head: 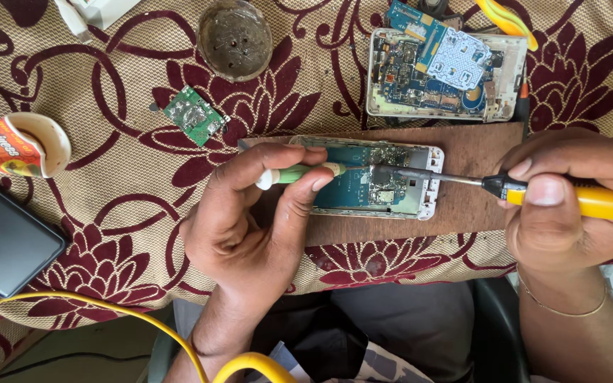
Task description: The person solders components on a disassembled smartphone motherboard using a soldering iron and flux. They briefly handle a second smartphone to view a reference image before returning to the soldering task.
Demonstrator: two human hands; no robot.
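head view: looking straight down at two bare hands over a cloth-covered worktop [108,206].
left hand [250,227]: fingers closed around a green-handled tool [296,174], pinched between thumb and forefinger; the tool's pale tip points right, onto the opened phone.
right hand [569,206]: clamped on a yellow-handled soldering iron [590,202], thumb on top; its dark metal shaft [420,174] runs left and its tip meets the circuit board.
hands together or apart: well apart, each on its own tool; the two tool tips come close to each other over the board.
opened phone [370,177]: lies flat with its back off, blue-green circuit board showing inside a white frame, between the two hands.
wooden board [477,206]: brown slab under the opened phone, on the cloth.
second opened phone [445,67]: just beyond the wooden board, with a blue board and a white keypad sheet showing.
small green circuit board [193,115]: loose on the cloth, up and left of the left hand.
round dark dish [234,39]: at the top edge, beyond the green board.
orange-and-white cup [24,145]: far left, lying on its side.
dark flat device [5,241]: at the left edge, below the cup.
yellow cable [143,319]: curves along the near edge.
cloth: beige with maroon flower and scroll pattern.
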